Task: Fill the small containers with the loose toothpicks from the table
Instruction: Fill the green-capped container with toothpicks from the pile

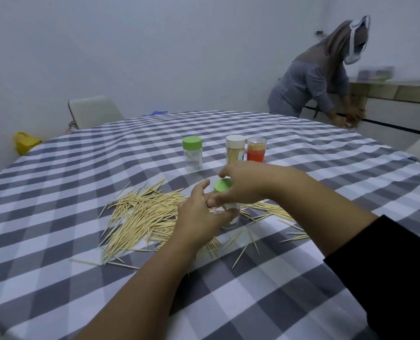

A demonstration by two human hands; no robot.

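A heap of loose toothpicks (140, 217) lies on the checked tablecloth, with more scattered to the right (272, 209). Above it I hold a small clear container with a green lid (222, 186). My left hand (199, 217) grips its clear body from the left. My right hand (248, 185) curls round the lid and upper part. Farther back stand three small containers: one with a green lid (192, 153), nearly empty, one with a white lid (235, 149) full of toothpicks, and one red (256, 149).
The round table with grey and white checked cloth (81, 278) fills the view. A white chair (93, 111) stands behind it, a yellow bag (25, 142) at the left. Another person (312, 79) bends over a wooden bench (395, 90) at the back right.
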